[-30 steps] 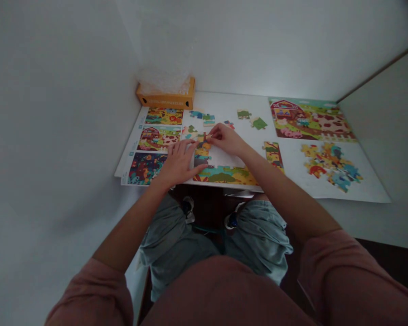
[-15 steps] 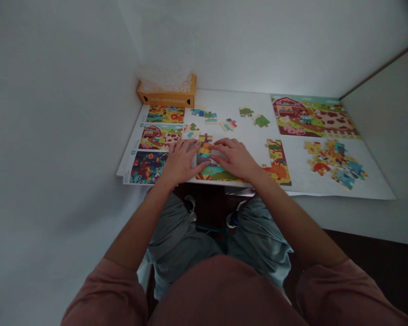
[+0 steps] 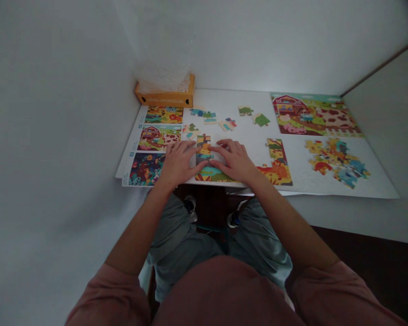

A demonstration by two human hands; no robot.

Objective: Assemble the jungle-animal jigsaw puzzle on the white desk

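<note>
My left hand [image 3: 178,163] lies flat with its fingers apart, and its fingertips rest against the left side of a partly joined jigsaw section [image 3: 206,158]. My right hand [image 3: 233,160] presses on the same section from the right, and its fingers hide part of it. Neither hand visibly holds a loose piece. To the right stands another joined section with a lion [image 3: 277,163]. Several loose pieces [image 3: 227,124] lie above my hands, and a heap of pieces [image 3: 336,163] lies at the far right.
A finished farm puzzle [image 3: 313,115] lies at the back right. Several picture cards [image 3: 159,138] line the left edge of the white board [image 3: 299,181]. An orange box [image 3: 165,97] with clear plastic stands in the back corner. White walls bound the left and back.
My right hand has moved down from the top of the section and now lies flat on it. My left hand has barely moved. The lion section is now fully visible.
</note>
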